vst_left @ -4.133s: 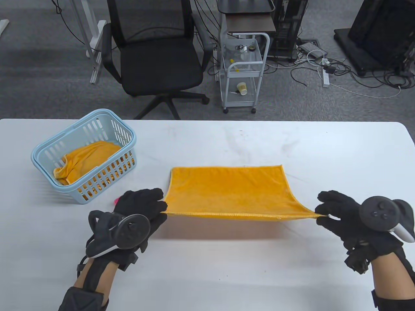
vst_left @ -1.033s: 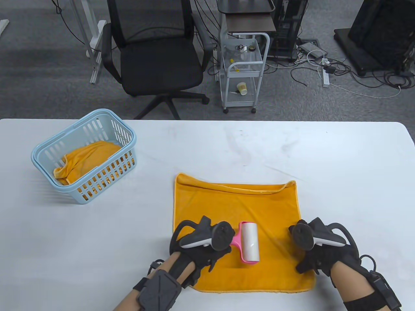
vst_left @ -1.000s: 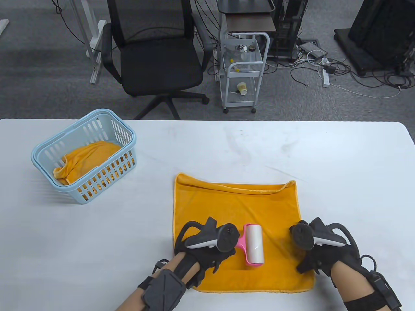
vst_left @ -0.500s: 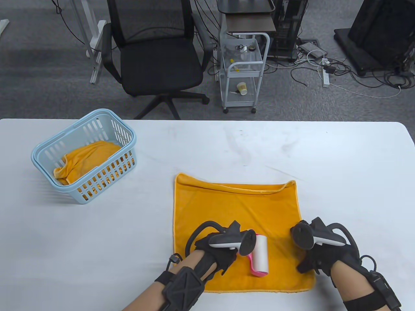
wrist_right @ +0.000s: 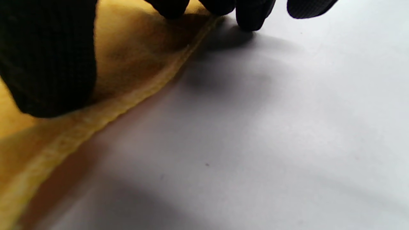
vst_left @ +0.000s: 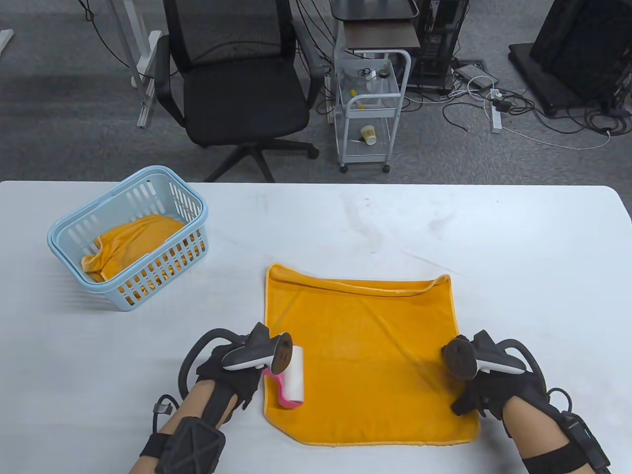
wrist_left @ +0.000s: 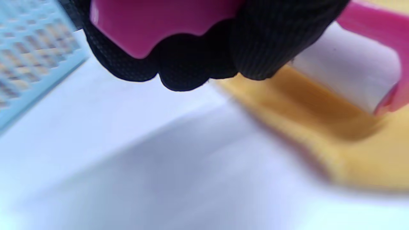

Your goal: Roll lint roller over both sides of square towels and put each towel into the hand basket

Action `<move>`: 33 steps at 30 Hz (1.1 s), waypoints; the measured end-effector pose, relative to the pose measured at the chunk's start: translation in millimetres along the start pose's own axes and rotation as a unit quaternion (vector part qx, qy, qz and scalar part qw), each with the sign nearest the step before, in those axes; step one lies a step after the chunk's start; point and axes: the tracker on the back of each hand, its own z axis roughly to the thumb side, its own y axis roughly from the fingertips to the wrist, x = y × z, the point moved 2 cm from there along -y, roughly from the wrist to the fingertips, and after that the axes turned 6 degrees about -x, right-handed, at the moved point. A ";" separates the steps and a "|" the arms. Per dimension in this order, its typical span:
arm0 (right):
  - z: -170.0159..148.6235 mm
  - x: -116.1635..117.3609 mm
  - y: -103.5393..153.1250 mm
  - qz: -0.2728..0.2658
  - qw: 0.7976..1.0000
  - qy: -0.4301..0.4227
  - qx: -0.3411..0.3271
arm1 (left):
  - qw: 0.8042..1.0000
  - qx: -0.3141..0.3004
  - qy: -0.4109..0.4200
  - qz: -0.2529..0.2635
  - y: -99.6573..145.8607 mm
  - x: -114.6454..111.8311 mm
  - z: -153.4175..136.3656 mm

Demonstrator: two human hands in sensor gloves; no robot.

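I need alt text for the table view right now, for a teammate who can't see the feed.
The left hand grips a pink lint roller at the left edge of an orange towel spread on the white table, while the right hand presses its right edge. A blue basket at far left holds another orange towel.

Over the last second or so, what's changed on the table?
The left hand, gripping the lint roller by its pink handle, drew it leftward across the orange towel, from near the middle to the towel's left edge. Four seconds back, both hands held that towel stretched by its near corners; it now lies flat. The right hand has stayed pressing the towel's right side, and the basket with its folded towel hasn't moved.
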 end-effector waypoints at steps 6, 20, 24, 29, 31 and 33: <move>-0.5 0.3 -0.2 -0.002 1.000 -0.006 -0.001 | 0.991 -0.096 0.047 0.085 -58.4 37.7 82.7; -0.9 0.5 -0.7 -0.004 1.000 -0.008 -0.006 | 0.986 0.052 -0.155 0.033 -75.9 32.2 41.2; -0.8 0.4 -0.7 -0.005 1.000 -0.008 -0.007 | 0.971 0.125 -0.205 -0.005 -61.0 34.0 0.2; -0.8 0.5 -0.6 -0.005 1.000 -0.010 -0.008 | 0.994 0.065 -0.070 0.053 -71.3 43.5 0.0; -0.8 0.6 -0.6 -0.005 1.000 -0.010 -0.008 | 0.998 0.012 0.008 0.068 -86.1 46.7 16.2; -1.1 0.8 -0.5 -0.006 1.000 -0.012 -0.008 | 0.995 -0.040 0.046 0.074 -101.7 48.2 36.4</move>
